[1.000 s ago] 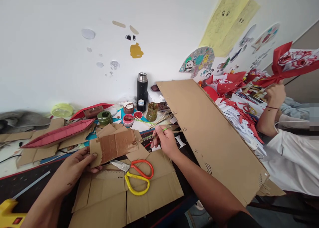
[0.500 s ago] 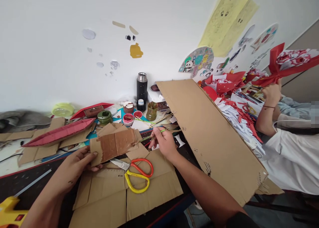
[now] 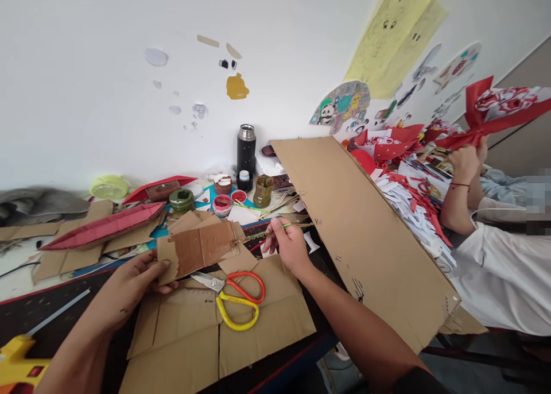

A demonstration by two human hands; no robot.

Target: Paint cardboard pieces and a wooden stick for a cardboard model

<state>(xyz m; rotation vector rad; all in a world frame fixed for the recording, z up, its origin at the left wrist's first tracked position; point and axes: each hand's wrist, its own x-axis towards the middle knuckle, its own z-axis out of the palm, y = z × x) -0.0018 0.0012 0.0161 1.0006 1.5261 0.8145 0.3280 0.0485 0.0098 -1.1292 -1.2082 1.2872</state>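
Note:
My left hand (image 3: 140, 282) pinches the left end of a small cardboard piece (image 3: 200, 247), most of it coated in brown paint. Between the fingers of my right hand (image 3: 286, 242) is a thin green paintbrush (image 3: 258, 234). Its tip touches the right end of the painted face. Below the piece, scissors (image 3: 232, 293) with one red and one yellow handle lie on a flat cardboard sheet (image 3: 267, 325). Paint jars stand behind: a green one (image 3: 181, 200), a red-rimmed one (image 3: 222, 204) and a smaller red one (image 3: 238, 196).
A large cardboard panel (image 3: 365, 239) leans at my right. Behind the jars stands a black thermos (image 3: 246, 153). A pink boat-shaped piece (image 3: 103, 226) lies left, a yellow glue gun (image 3: 19, 362) at front left. On the right, another person's hands (image 3: 467, 158) hold a red-wrapped bouquet (image 3: 499, 109).
The brush has shifted slightly left, its tip staying near the right end of the painted cardboard. My left hand holds on as before. The other person's second hand shows more at the bouquet.

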